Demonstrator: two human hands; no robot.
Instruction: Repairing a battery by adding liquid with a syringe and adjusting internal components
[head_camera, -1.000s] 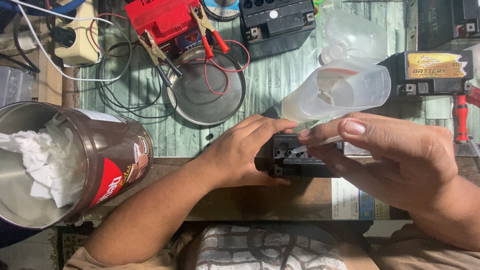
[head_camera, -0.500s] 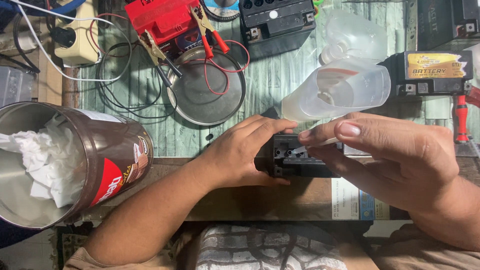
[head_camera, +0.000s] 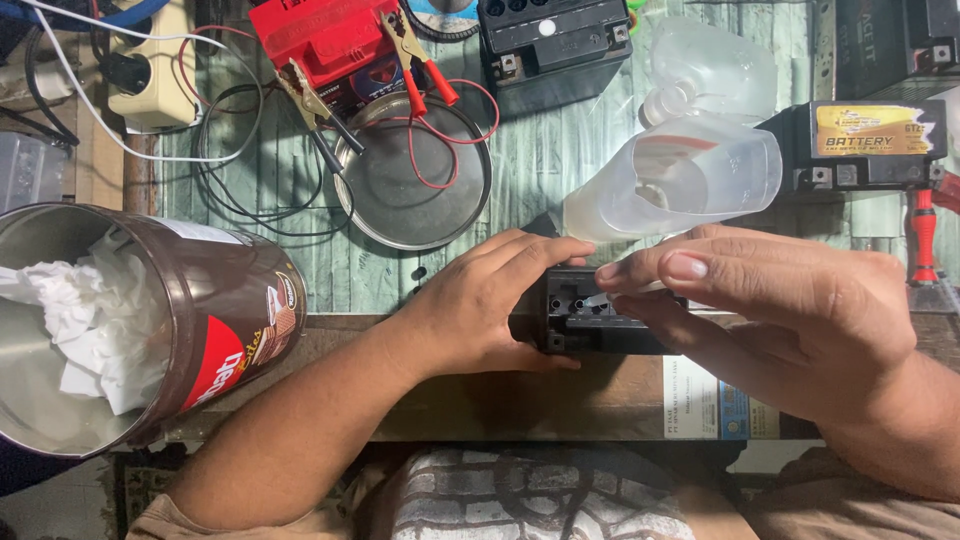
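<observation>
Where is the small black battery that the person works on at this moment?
In the head view the small black battery lies at the near table edge, just right of centre, between the left hand and the right hand, below the tilted clear plastic bottle.

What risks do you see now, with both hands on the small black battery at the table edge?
The black battery sits near the table edge, so a slip might push it off. Its open holes face up while the right hand holds a thin tube there; drips may reach the left hand. The tilted clear bottle might roll.
</observation>
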